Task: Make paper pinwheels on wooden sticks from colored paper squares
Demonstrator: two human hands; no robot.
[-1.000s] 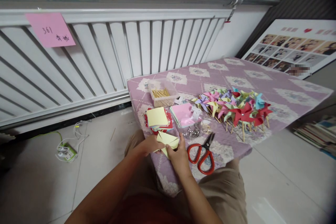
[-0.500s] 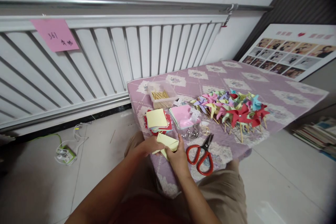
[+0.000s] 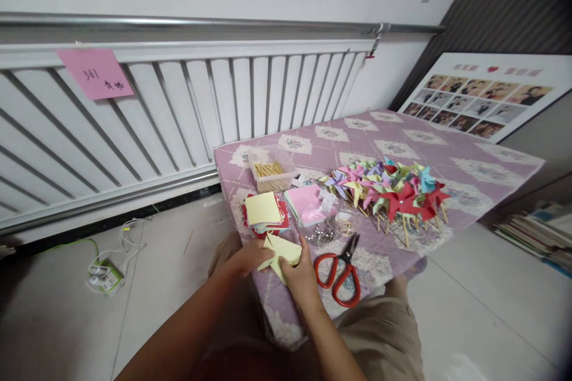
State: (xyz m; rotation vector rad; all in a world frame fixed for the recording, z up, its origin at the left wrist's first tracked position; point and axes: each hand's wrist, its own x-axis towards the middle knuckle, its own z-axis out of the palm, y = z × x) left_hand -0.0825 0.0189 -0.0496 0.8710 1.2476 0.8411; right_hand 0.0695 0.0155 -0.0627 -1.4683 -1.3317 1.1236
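Observation:
A pale yellow paper [image 3: 286,250] with cut, folded flaps is between my two hands at the near corner of the table. My left hand [image 3: 254,257] grips its left side. On its right side, my right hand [image 3: 300,271] pinches it with the thumb on top. Just behind lies a stack of coloured paper squares [image 3: 263,209], yellow on top. Pink sheets [image 3: 306,201] are to the right of that stack. Red-handled scissors [image 3: 339,271] lie right of my right hand, blades pointing away.
A clear box [image 3: 270,172] holds thin sticks. Small metal pieces [image 3: 322,233] and a small round container [image 3: 345,223] sit behind the scissors. Many paper pinwheels [image 3: 393,190] cover the table's middle. A photo board [image 3: 482,95] leans at the back right; a power strip [image 3: 106,277] is on the floor.
The view has shifted slightly, so the scene sits lower. The yellow paper's flaps are spread a little differently between my hands, and both hands still hold it.

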